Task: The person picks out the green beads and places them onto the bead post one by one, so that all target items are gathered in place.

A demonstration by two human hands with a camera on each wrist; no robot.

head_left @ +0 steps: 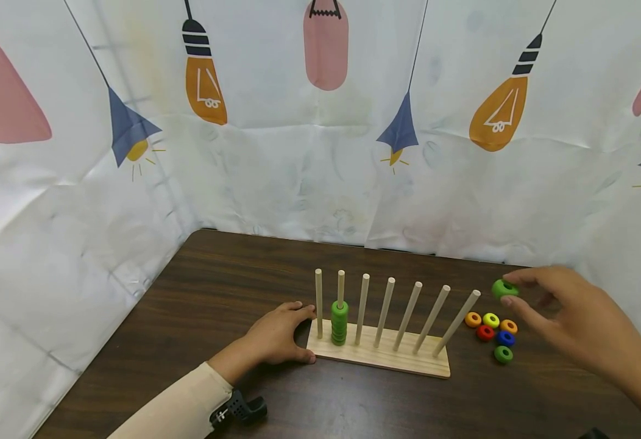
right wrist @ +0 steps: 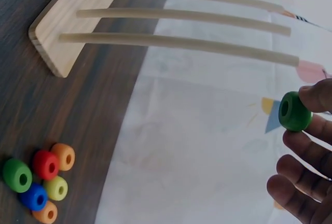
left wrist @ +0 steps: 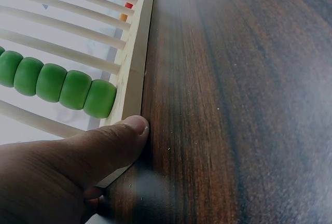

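A wooden peg stand (head_left: 378,356) with a row of upright pegs sits on the table. Several green beads (head_left: 339,323) are stacked on its second peg from the left. My left hand (head_left: 279,332) grips the left end of the base, its thumb (left wrist: 124,136) on the near edge and fingers towards the far side. To the right of the stand, my right hand (head_left: 578,323) pinches a single green bead (right wrist: 294,112) between thumb and fingers, above the table and apart from the pegs. The rightmost peg (head_left: 457,323) stands nearest to that bead.
Loose beads lie right of the stand: a red bead (head_left: 485,332), a blue bead (head_left: 506,338), a yellow bead (head_left: 491,321), a green bead (head_left: 503,354) and two orange ones. A printed cloth (head_left: 276,177) hangs behind the dark wooden table (head_left: 233,262).
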